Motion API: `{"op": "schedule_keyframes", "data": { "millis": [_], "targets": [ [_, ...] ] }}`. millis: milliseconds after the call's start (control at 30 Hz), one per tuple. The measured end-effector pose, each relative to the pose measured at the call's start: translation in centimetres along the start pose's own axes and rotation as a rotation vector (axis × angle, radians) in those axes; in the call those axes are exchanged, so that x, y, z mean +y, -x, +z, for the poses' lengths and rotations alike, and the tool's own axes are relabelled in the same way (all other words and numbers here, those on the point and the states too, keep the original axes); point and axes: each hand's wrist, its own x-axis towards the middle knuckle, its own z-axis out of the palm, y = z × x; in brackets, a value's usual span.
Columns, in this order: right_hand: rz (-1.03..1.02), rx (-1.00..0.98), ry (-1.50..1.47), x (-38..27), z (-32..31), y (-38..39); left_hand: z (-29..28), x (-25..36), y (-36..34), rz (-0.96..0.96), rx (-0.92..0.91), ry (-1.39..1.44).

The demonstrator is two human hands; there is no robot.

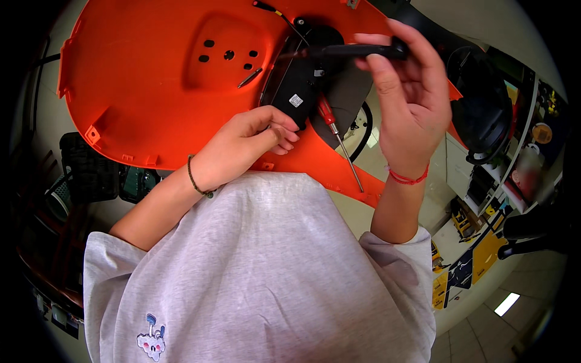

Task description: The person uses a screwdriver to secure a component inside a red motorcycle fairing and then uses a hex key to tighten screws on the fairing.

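A large orange plastic shell [151, 78] lies in front of me with its inside up. A black oblong module [299, 85] with a small grey label sits on it near the middle. My left hand [245, 145] rests curled at the module's lower end, fingertips touching it. My right hand [405, 103] is raised over the shell's right side and pinches a black rod-like part [345, 51] that reaches left over the module. A red-handled screwdriver [336, 133] lies on the shell between my hands, tip pointing toward me.
A black round-edged cover [481, 103] lies to the right of the shell. A dark crate [88, 169] and a green-and-black object [138, 183] sit at the left below the shell. Yellow-and-black items [466, 254] lie on the pale floor at the lower right.
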Motion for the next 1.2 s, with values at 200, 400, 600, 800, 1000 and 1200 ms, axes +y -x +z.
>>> {"op": "schedule_keyframes", "data": {
  "millis": [200, 400, 600, 800, 1000, 1200],
  "targets": [
    [-0.204, 0.144, 0.180, 0.4, 0.2, -1.3, -0.1, -0.4, 0.0, 0.039, 0.004, -0.001],
    [-0.188, 0.144, 0.208, 1.1, 1.5, -1.3, -0.1, -0.2, 0.0, 0.045, 0.025, -0.014],
    [-0.156, 0.133, 0.168, 1.6, 1.9, -1.4, -0.2, -0.8, -0.1, 0.108, 0.020, 0.024],
    [-0.149, 0.158, 0.195, 1.4, 2.2, -1.4, 0.0, -0.7, -0.1, 0.123, 0.018, 0.033],
    [-0.188, 0.169, 0.301, 0.8, 2.4, -1.7, -0.1, -0.7, -0.2, 0.127, 0.020, 0.030],
    [-0.363, 0.129, 0.555, -0.2, 1.7, -2.1, -0.1, -0.8, -0.2, 0.106, 0.024, 0.014]
  ]
}}
